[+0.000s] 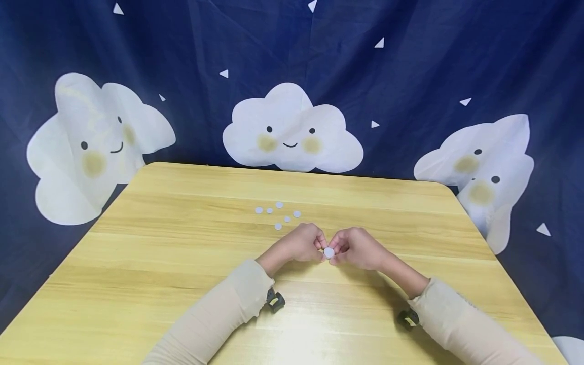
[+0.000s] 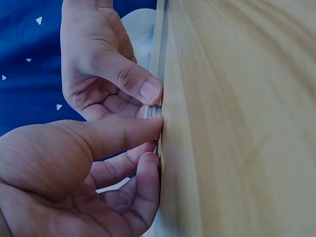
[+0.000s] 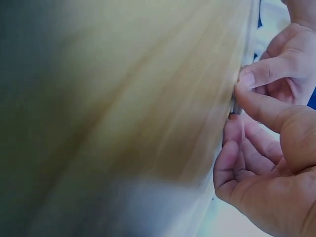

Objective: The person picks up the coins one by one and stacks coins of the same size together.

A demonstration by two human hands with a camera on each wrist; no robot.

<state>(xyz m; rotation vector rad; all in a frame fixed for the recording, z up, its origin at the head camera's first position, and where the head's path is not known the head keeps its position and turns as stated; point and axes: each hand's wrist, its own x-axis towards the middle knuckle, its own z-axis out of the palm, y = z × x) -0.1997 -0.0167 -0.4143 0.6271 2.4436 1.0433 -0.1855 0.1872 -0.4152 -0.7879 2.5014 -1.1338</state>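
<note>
A small stack of coins (image 1: 329, 252), silver-grey and round, stands on the wooden table between the two hands. My left hand (image 1: 303, 243) pinches it from the left with thumb and fingers. From the right, my right hand (image 1: 362, 248) grips the same stack, its other fingers curled. Layered edges of the stacked coins (image 2: 154, 111) show between the thumbs in the left wrist view. In the right wrist view the fingers hide most of the stack. Several loose coins (image 1: 278, 226) lie flat and apart, farther back and to the left of the hands.
The light wooden table (image 1: 182, 243) spreads around both arms, its far edge near a dark blue curtain (image 1: 191, 61) printed with smiling clouds. Black wrist cameras (image 1: 276, 300) hang under the beige sleeves (image 1: 228, 309), above the tabletop.
</note>
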